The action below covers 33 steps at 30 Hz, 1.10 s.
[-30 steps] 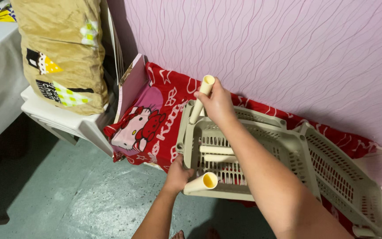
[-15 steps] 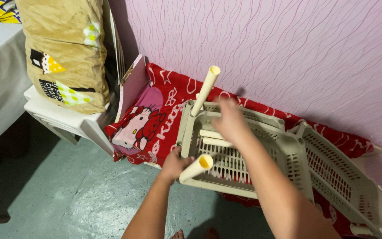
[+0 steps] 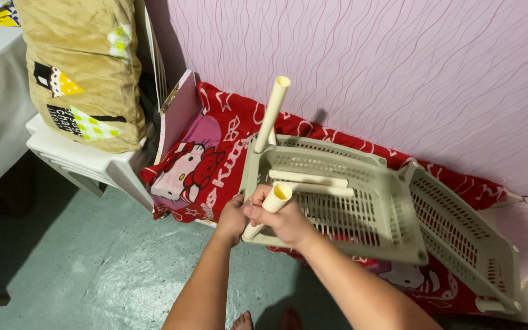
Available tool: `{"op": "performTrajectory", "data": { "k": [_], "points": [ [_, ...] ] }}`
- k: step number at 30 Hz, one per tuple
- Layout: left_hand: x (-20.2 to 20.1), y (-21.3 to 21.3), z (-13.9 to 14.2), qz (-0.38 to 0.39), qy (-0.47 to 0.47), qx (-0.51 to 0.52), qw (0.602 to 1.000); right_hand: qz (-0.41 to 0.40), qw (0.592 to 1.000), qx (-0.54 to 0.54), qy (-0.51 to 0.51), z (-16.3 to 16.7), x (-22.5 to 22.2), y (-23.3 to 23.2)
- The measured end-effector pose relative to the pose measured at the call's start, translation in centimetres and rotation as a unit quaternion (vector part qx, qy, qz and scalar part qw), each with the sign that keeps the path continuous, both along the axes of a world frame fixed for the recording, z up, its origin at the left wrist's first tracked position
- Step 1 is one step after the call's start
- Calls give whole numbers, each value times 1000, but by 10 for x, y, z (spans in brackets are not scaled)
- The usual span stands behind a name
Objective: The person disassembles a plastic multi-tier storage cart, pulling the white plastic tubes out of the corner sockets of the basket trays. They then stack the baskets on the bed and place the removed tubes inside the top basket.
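Note:
A beige perforated plastic shelf tray [image 3: 362,211] lies on a red cartoon-print blanket [image 3: 215,159]. One cream tube [image 3: 273,113] stands upright in the tray's far left corner. A second cream tube [image 3: 270,205] sits tilted at the near left corner, and my right hand [image 3: 282,220] is wrapped around it. My left hand [image 3: 232,219] grips the tray's near left edge beside that tube. Two more cream tubes [image 3: 313,183] lie loose inside the tray.
A second beige tray [image 3: 465,244] leans against the first at the right. A white plastic chair [image 3: 87,162] with a tan pillow [image 3: 84,67] stands at left. The pink wall [image 3: 368,67] runs behind. Green floor [image 3: 80,269] lies in front, with my toes [image 3: 264,321] at the bottom edge.
My right hand left the far corner tube, which now stands alone upright, and came down to grip the near corner tube. My left hand stayed on the tray edge.

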<state>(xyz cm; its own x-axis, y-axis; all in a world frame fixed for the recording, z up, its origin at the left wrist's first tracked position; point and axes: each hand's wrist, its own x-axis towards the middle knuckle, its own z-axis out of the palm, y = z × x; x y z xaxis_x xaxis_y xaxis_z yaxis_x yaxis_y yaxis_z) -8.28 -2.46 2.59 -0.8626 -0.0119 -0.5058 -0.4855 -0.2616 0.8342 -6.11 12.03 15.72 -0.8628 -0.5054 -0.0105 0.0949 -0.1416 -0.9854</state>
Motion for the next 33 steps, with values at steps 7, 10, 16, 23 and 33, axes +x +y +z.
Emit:
{"op": "performTrajectory", "data": {
  "k": [7, 10, 16, 23, 33],
  "points": [
    [6, 3, 1, 49, 62, -10, 997, 143, 988, -53, 3, 11, -24, 25],
    [3, 1, 0, 42, 65, -19, 997, 189, 978, -80, -26, 17, -32, 24],
    [2, -2, -3, -42, 149, 5, 988, 262, 964, 41, 34, 35, -22, 3],
    [9, 11, 15, 3, 55, 102, 993, 47, 995, 33, 79, 54, -1, 5],
    [14, 13, -7, 64, 36, 107, 992, 26, 999, -24, 0, 40, 9, 9]
  ]
}}
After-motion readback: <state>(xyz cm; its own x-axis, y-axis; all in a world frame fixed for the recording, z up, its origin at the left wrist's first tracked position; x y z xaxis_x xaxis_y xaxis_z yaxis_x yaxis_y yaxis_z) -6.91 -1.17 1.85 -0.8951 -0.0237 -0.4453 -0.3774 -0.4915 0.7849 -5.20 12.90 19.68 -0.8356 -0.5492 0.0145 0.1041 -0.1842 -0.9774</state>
